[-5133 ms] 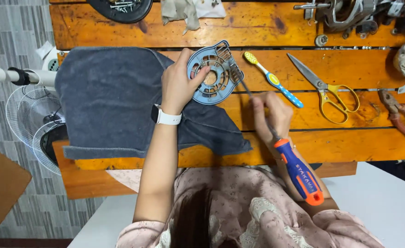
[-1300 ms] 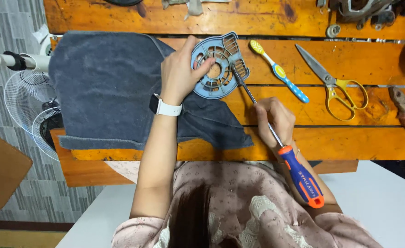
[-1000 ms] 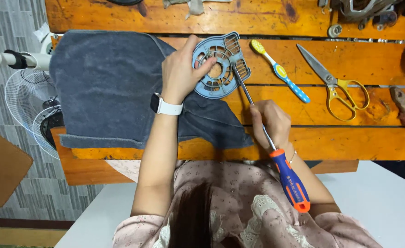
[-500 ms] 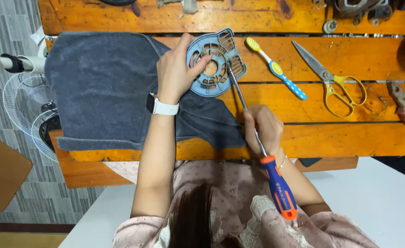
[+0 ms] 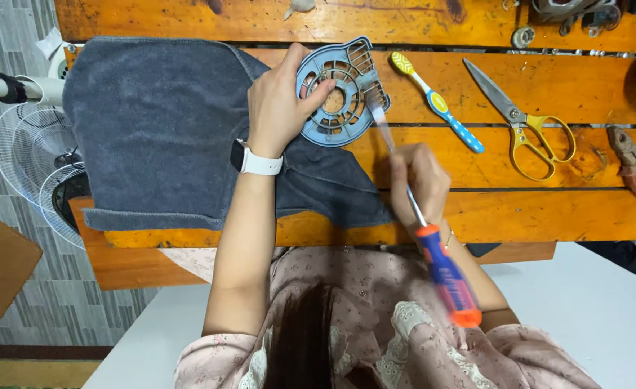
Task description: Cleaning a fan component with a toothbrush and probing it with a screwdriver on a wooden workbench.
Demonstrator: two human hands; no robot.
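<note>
Since the earlier frame, the screwdriver (image 5: 433, 252) has been drawn back slightly, its shaft gripped by the closed right hand (image 5: 419, 180). Farther off, the blue round fan grille (image 5: 341, 94) is pinned on the wooden bench (image 5: 548, 209) beside a grey towel (image 5: 159, 130) by the left hand (image 5: 282, 101), fingers curled over its rim.

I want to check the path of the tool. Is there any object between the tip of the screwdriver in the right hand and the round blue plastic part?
Nothing visible does. The right hand grips the screwdriver by its shaft, and the tip already reaches the blue plastic part, which the left hand holds on the grey towel. The toothbrush lies apart, to the side.
</note>
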